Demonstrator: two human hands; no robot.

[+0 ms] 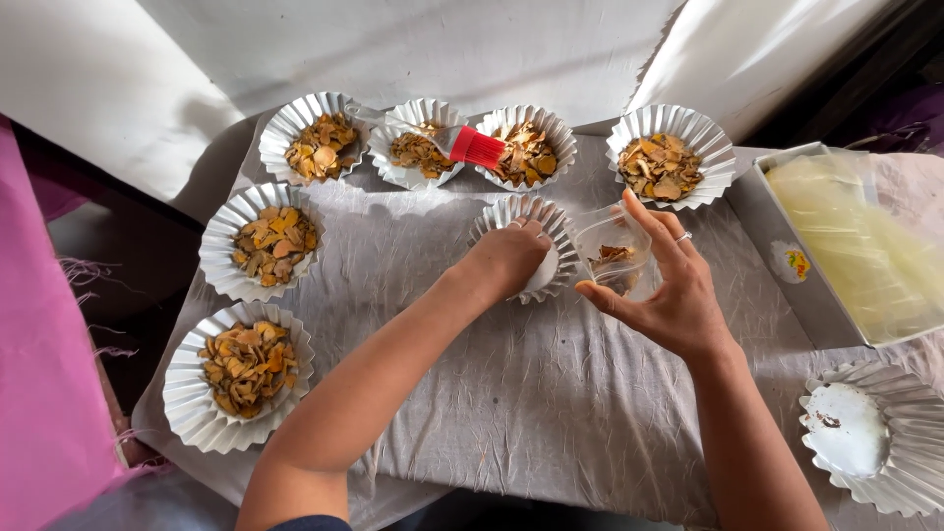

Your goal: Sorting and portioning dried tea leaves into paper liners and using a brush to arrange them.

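My left hand point(506, 258) rests inside an empty fluted white paper cup point(524, 208) at the middle of the cloth, fingers curled down onto its base. My right hand point(664, 287) holds a small clear plastic cup point(612, 251) tilted toward that paper cup, with a few brown flakes left inside. Several other fluted paper cups filled with golden-brown flakes stand around: three along the back point(320, 147), one at back right point(669, 162), two on the left point(265, 241).
A red-bristled brush with a clear handle point(462, 144) lies across the back cups. A grey box with clear plastic sheets point(846, 236) sits at right. An empty stack of paper cups point(865, 433) is at lower right. The grey cloth point(511, 393) covers a small table.
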